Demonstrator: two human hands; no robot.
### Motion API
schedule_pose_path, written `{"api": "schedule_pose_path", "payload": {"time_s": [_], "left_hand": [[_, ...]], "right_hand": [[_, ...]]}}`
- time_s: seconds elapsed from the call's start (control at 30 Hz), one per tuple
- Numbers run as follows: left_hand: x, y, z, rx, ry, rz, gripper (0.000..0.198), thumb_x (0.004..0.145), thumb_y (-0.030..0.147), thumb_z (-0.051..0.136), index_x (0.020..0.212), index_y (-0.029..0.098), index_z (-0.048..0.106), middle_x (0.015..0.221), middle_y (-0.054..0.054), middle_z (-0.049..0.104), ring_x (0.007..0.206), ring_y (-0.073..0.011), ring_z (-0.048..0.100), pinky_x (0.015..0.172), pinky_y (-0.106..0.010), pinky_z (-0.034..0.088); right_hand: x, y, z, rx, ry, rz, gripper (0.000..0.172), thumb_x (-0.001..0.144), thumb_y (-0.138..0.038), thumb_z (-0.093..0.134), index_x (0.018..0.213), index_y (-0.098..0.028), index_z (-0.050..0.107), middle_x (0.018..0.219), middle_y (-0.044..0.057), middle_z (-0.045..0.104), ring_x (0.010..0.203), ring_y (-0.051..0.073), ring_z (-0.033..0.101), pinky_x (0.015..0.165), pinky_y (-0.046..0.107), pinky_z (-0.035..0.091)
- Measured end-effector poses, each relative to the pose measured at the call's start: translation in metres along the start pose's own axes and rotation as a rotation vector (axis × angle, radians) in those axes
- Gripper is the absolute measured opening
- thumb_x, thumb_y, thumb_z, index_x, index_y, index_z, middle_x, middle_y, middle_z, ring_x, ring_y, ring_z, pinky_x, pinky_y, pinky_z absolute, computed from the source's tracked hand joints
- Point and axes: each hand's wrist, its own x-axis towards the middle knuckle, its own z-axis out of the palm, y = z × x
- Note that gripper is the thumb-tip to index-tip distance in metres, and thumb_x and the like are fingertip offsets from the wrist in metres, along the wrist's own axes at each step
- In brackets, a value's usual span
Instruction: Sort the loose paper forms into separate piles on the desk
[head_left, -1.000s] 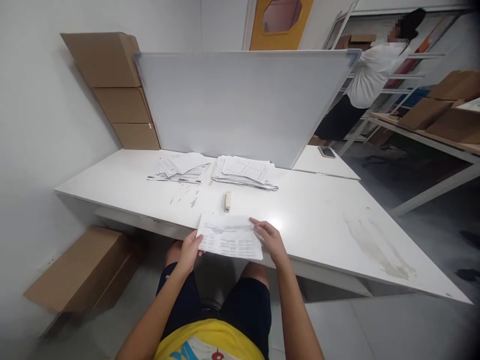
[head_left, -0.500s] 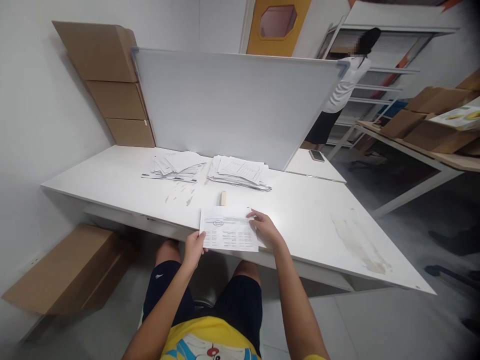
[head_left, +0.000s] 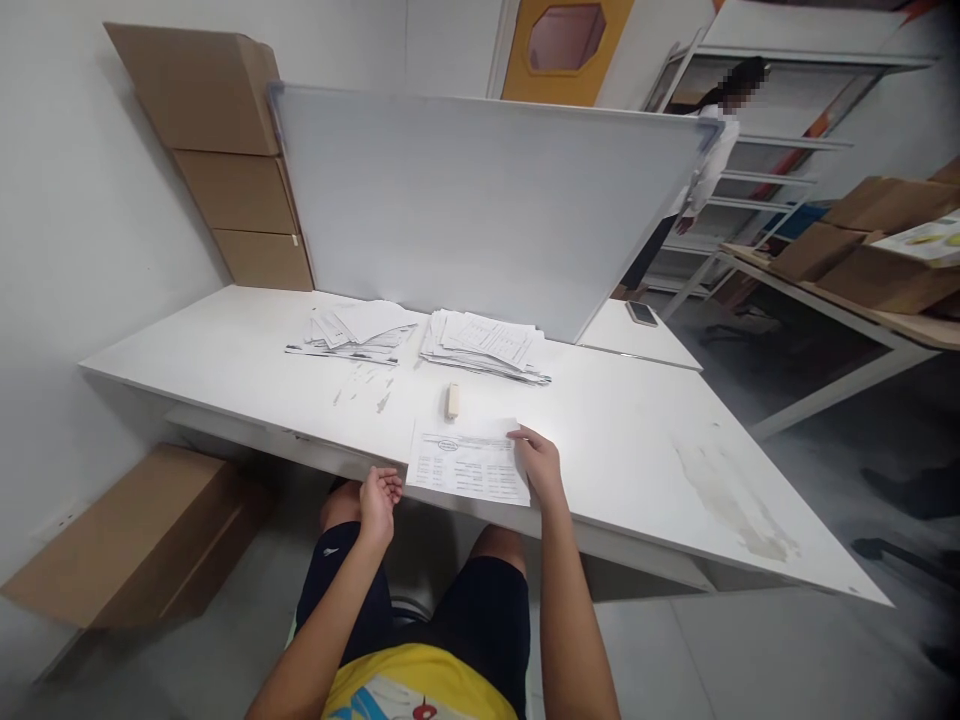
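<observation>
A printed sheet of paper (head_left: 469, 468) lies at the front edge of the white table (head_left: 615, 440). My right hand (head_left: 541, 465) grips the sheet at its right edge, near the upper corner. My left hand (head_left: 381, 500) is off the sheet, just left of it by the table edge, fingers loosely curled and apart with nothing seen in them. Just beyond the sheet sits a small cream-coloured block (head_left: 452, 401); its exact kind is unclear. Farther back are two piles of papers, a left pile (head_left: 352, 332) and a right pile (head_left: 487, 345).
A whiteboard (head_left: 480, 210) stands across the back of the table. Stacked cardboard boxes (head_left: 232, 190) are at the back left, and another box (head_left: 135, 540) is below left. A phone (head_left: 641, 314) lies at the back right. A person (head_left: 712, 165) stands behind the whiteboard.
My left hand has let go of the sheet and moved slightly left. The sheet now lies lower on the table, with my right hand still at its edge. The person behind has turned.
</observation>
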Motion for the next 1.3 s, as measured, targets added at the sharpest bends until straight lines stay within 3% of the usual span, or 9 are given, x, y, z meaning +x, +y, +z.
{"api": "schedule_pose_path", "payload": {"time_s": [0.13, 0.27, 0.33, 0.47, 0.53, 0.6, 0.83, 1.03, 1.3], "left_hand": [[0.0, -0.013, -0.019, 0.052, 0.129, 0.1, 0.043, 0.076, 0.059, 0.056, 0.074, 0.016, 0.058, 0.061, -0.001, 0.055, 0.053, -0.0113, 0.05, 0.05, -0.023, 0.037], [-0.015, 0.001, -0.021, 0.314, 0.141, 0.534, 0.037, 0.088, 0.053, 0.048, 0.079, 0.02, 0.06, 0.069, -0.002, 0.056, 0.066, -0.0159, 0.055, 0.065, -0.028, 0.046], [-0.016, 0.021, -0.002, 0.464, -0.012, 0.717, 0.04, 0.095, 0.05, 0.039, 0.084, 0.02, 0.063, 0.074, -0.004, 0.06, 0.074, -0.0189, 0.059, 0.074, -0.032, 0.048], [0.007, 0.052, 0.066, 0.811, -0.453, 0.941, 0.046, 0.101, 0.043, 0.027, 0.109, 0.019, 0.065, 0.108, -0.011, 0.069, 0.109, -0.0239, 0.061, 0.1, -0.041, 0.045], [0.027, 0.052, 0.096, 1.008, -0.71, 0.99, 0.044, 0.1, 0.041, 0.032, 0.12, 0.019, 0.064, 0.125, -0.011, 0.066, 0.127, -0.0241, 0.053, 0.112, -0.043, 0.037], [0.045, 0.043, 0.113, 1.138, -0.847, 1.002, 0.045, 0.1, 0.037, 0.033, 0.129, 0.017, 0.06, 0.138, -0.011, 0.059, 0.139, -0.0235, 0.043, 0.117, -0.043, 0.033], [0.069, 0.012, 0.102, 1.227, -0.826, 0.992, 0.046, 0.1, 0.028, 0.029, 0.136, 0.016, 0.056, 0.147, -0.009, 0.05, 0.143, -0.0198, 0.038, 0.12, -0.044, 0.032], [0.065, 0.008, 0.099, 1.259, -0.843, 1.067, 0.043, 0.096, 0.02, 0.036, 0.133, 0.012, 0.056, 0.151, -0.013, 0.044, 0.147, -0.0221, 0.03, 0.12, -0.045, 0.032], [0.055, 0.011, 0.093, 1.177, -0.761, 1.099, 0.038, 0.098, 0.023, 0.037, 0.125, 0.014, 0.062, 0.147, -0.014, 0.05, 0.145, -0.0241, 0.036, 0.115, -0.047, 0.039]], "right_hand": [[0.0, 0.001, 0.001, 0.014, 0.145, 0.032, 0.029, 0.064, -0.03, 0.052, 0.078, -0.021, 0.076, 0.105, 0.006, 0.074, 0.099, 0.028, 0.064, 0.082, 0.036, 0.049], [0.002, 0.006, 0.0, 0.017, 0.172, 0.018, 0.031, 0.065, -0.03, 0.052, 0.081, -0.02, 0.077, 0.102, 0.007, 0.075, 0.101, 0.029, 0.065, 0.086, 0.039, 0.049], [0.005, 0.009, -0.001, 0.003, 0.178, 0.01, 0.032, 0.066, -0.031, 0.053, 0.084, -0.02, 0.077, 0.107, 0.008, 0.074, 0.107, 0.03, 0.064, 0.091, 0.04, 0.049], [0.01, 0.017, -0.005, -0.027, 0.108, -0.04, 0.04, 0.066, -0.034, 0.062, 0.102, -0.02, 0.076, 0.132, 0.009, 0.064, 0.125, 0.031, 0.055, 0.106, 0.043, 0.043], [0.013, 0.021, -0.007, -0.014, 0.075, -0.082, 0.047, 0.065, -0.034, 0.064, 0.108, -0.02, 0.075, 0.138, 0.009, 0.06, 0.131, 0.03, 0.051, 0.111, 0.044, 0.038], [0.014, 0.023, -0.008, 0.019, 0.065, -0.102, 0.05, 0.064, -0.034, 0.064, 0.111, -0.019, 0.074, 0.14, 0.009, 0.058, 0.134, 0.03, 0.048, 0.114, 0.044, 0.034], [0.01, 0.022, -0.008, 0.024, 0.028, -0.092, 0.048, 0.071, -0.045, 0.067, 0.112, -0.021, 0.074, 0.142, 0.01, 0.056, 0.137, 0.031, 0.045, 0.114, 0.047, 0.034], [0.008, 0.014, -0.008, -0.057, -0.024, -0.145, 0.044, 0.075, -0.047, 0.061, 0.108, -0.021, 0.074, 0.128, 0.01, 0.066, 0.125, 0.029, 0.055, 0.11, 0.046, 0.038], [0.006, 0.017, -0.005, -0.08, -0.036, -0.186, 0.042, 0.07, -0.033, 0.051, 0.101, -0.02, 0.076, 0.12, 0.009, 0.07, 0.117, 0.029, 0.06, 0.104, 0.044, 0.043]]}}
